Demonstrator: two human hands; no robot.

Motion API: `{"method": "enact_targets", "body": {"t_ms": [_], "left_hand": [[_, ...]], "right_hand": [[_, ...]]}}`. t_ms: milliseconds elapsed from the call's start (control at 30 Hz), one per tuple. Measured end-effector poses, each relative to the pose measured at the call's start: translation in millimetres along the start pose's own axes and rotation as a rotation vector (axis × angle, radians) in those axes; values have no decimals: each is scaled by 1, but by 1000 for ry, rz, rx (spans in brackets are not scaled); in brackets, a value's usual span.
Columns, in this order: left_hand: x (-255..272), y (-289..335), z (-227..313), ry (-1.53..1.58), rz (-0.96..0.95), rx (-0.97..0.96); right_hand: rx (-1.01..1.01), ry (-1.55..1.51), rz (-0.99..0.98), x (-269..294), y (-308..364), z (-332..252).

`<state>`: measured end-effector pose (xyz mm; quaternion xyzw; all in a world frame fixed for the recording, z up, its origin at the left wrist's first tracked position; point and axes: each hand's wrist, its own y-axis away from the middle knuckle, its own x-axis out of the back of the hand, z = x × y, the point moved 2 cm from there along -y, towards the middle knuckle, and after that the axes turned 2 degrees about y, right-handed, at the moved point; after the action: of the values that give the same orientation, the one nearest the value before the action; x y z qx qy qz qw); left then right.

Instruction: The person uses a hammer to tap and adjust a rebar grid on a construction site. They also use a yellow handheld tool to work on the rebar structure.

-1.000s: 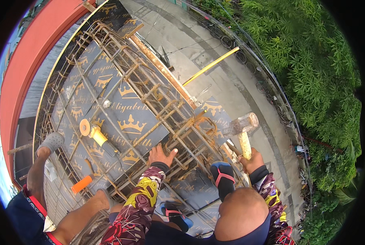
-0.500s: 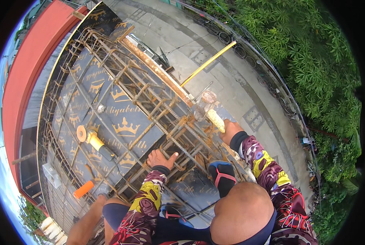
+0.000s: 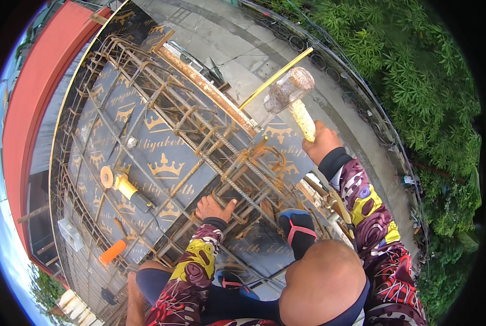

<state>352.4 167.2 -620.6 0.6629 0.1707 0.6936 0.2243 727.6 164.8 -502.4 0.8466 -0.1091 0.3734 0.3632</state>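
My right hand is wrapped round the pale, worn handle of a hammer. Its blocky, rust-spotted head is raised beyond the hand, above the outer edge of the formwork and apart from it. My left hand rests on the steel rebar of a long tied cage, its thumb stretched out to the side and its fingers spread and partly bent. Under the cage lie dark plywood panels with gold crown prints. A rusty-edged timber runs along the outer side of the cage.
An angle grinder and an orange cylinder lie on the rebar mesh at left. A yellow bar sticks out over the street far below. One sandalled foot stands near the edge. Trees line the right, a red beam the left.
My right hand has lifted the hammer up and to the right, away from the edge of the formwork. My left hand has stayed on the rebar.
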Motion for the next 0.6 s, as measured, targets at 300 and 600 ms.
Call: {"method": "enact_targets", "body": {"t_ms": [300,600], "left_hand": [[-7,1,-6,34,44,-29],[-6,-2,-5,37,95,-50]], "right_hand": [[-27,206,-291,-74,8,31],[3,66,-73,-35,8,6]]}}
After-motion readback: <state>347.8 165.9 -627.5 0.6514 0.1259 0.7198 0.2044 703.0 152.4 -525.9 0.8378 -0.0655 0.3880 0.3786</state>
